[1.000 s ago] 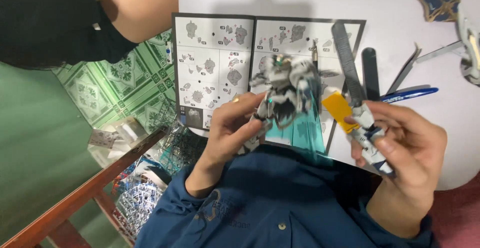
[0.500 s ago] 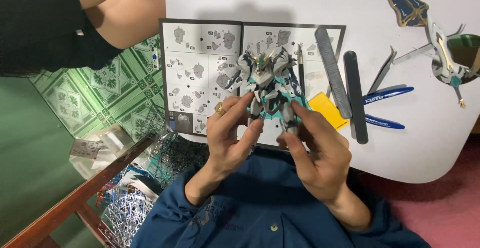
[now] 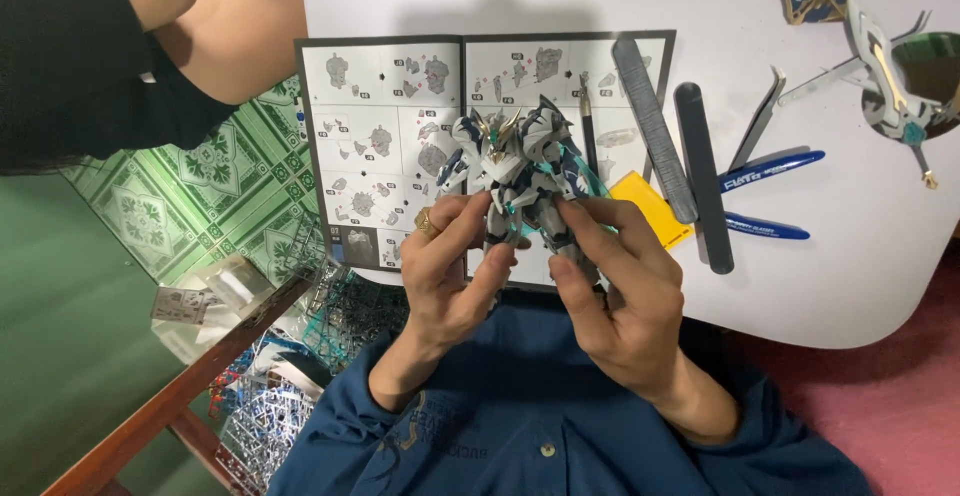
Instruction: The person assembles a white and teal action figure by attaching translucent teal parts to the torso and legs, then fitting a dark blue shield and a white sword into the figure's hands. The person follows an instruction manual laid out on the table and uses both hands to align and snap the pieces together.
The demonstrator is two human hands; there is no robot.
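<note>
Upper left: another person's arm (image 3: 200,26), in a black sleeve, is leaning in over the corner of the white table (image 3: 870,286).
Lower left: clear plastic part frames (image 3: 300,356) are lying in a heap over a wooden rail (image 3: 170,416), beside green patterned floor tiles.
Left hand (image 3: 455,276): wearing one ring, it is pinching the robot model from the left, thumb and forefinger clamped on its waist and leg.
Robot model (image 3: 520,171): one white, blue and gold figure is being held at centre frame, above the open instruction booklet (image 3: 400,136), its long axis running up and down the picture, horned head toward the top edge.
Right hand (image 3: 610,296): it is gripping the same model from the right, fingertips pressing on the lower body and one leg.
Key relation: the model is standing just above both sets of fingers, squeezed between them; both hands are touching it, neither visibly nearer, and the legs are pointing down into the palms.
Right of centre: one yellow card (image 3: 650,206) is peeking out beside the right hand; two long grey files (image 3: 680,156) are lying side by side, nearly upright in the frame.
Further right: one pair of tweezers (image 3: 760,126) and two blue handles (image 3: 770,196) of a cutter are resting on the table.
Upper right: a separate ornate model weapon (image 3: 880,56) in dark blue, gold and white is lying well apart from the hands.
</note>
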